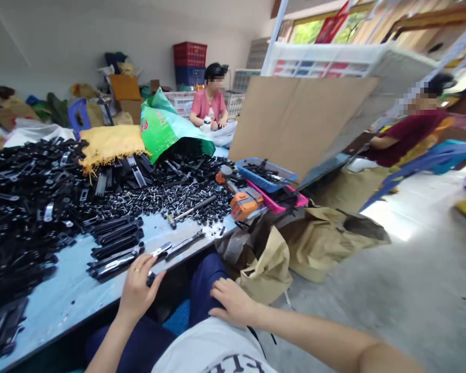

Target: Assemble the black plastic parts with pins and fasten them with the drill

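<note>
At the table's front edge, my left hand (139, 284) has its fingers curled, with a small black part (150, 278) showing between thumb and fingers; most of it is hidden. Its fingertips are by a shiny metal piece (162, 249) on the tabletop. A long dark strip with a metallic sheen (184, 245) lies just right of that. Left of the hand, several black strip-like parts (118, 238) are laid side by side. My right hand (233, 301) rests on my thigh near the waist, fingers loosely extended, holding nothing.
Heaped black parts (34, 181) and small pins (159, 199) cover the blue table. A hammer (192, 211), an orange power tool (243, 199), a blue basket (266, 175) and a pink tray (275, 199) stand right. Brown sacks (318, 241) flank my right. Two people sit beyond.
</note>
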A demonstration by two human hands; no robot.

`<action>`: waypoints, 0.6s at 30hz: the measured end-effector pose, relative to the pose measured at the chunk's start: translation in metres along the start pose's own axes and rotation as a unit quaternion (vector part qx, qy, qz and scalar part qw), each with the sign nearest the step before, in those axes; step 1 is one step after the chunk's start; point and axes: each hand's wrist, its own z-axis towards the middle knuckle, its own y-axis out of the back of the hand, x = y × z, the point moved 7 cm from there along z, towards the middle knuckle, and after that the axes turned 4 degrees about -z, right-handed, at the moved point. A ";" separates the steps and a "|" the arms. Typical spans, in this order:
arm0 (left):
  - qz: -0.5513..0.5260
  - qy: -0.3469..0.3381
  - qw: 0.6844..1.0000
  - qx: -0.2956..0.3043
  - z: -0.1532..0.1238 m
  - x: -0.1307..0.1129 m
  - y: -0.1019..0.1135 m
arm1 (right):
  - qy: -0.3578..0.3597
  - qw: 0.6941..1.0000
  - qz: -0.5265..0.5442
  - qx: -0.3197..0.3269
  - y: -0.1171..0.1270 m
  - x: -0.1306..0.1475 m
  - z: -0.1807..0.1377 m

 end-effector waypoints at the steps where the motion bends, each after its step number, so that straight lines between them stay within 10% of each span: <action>1: -0.001 0.003 1.000 -0.011 -0.010 -0.003 0.009 | -0.011 1.000 -0.010 0.005 -0.010 0.001 -0.010; 7: -0.014 -0.017 1.000 -0.018 -0.045 -0.037 0.029 | -0.062 0.996 -0.064 0.023 -0.036 0.007 -0.012; 18: -0.014 -0.124 0.992 -0.003 -0.029 -0.098 0.037 | -0.173 0.985 0.021 0.023 -0.029 0.022 -0.049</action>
